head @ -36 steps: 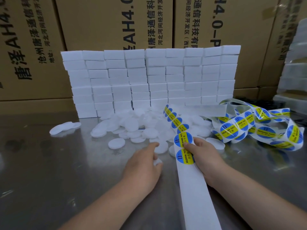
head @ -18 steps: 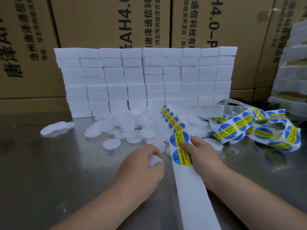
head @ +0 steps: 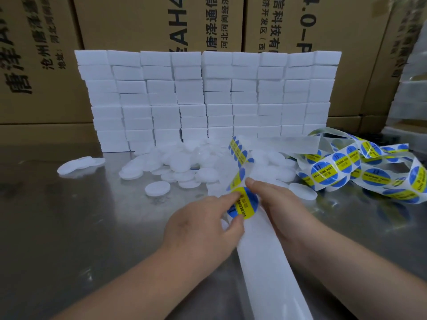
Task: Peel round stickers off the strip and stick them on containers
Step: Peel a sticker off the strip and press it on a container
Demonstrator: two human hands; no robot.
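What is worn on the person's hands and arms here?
Nothing visible. The left hand and right hand are bare: no gloves, rings or watch. The left forearm and right forearm are uncovered to the frame edge; no sleeve shows.

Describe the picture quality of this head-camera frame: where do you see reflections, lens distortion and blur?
Head view: the metal table mirrors the sticker strip as dull blue smears; wide-angle distortion tilts the cardboard cartons outward at the edges; the pale stack at far right is blurred; the sticker pinched by the left hand is fairly sharp.
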